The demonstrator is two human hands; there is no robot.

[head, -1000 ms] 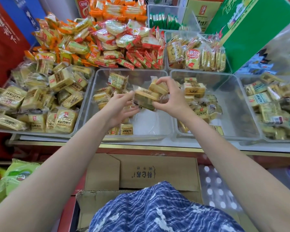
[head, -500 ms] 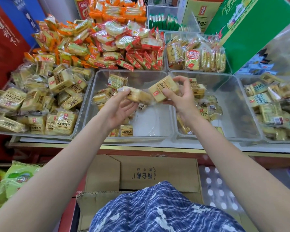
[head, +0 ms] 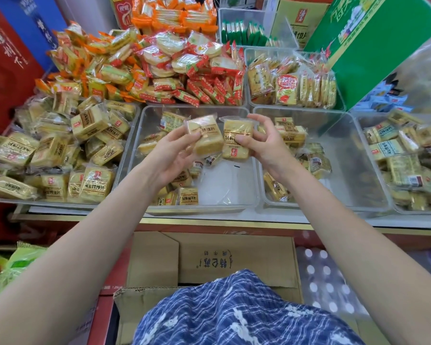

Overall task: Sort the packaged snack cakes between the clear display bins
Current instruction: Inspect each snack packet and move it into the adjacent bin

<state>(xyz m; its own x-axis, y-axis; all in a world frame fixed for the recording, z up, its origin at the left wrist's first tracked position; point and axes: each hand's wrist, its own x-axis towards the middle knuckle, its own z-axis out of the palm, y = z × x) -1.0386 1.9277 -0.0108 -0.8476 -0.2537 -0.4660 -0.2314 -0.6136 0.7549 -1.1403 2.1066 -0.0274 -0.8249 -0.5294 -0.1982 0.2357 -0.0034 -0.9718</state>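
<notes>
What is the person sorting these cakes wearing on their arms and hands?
Nothing shows on either: the left hand and right hand are gloveless, both forearms bare, no watch or rings visible. Below is a blue-and-white patterned garment.

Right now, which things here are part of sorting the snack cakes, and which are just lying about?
Part of the job:
left hand holding a snack cake
right hand holding a second cake
middle bin, part full
right bin
left bin, heaped

Lying about:
red and orange snack pile
green box
cardboard box below the counter
</notes>
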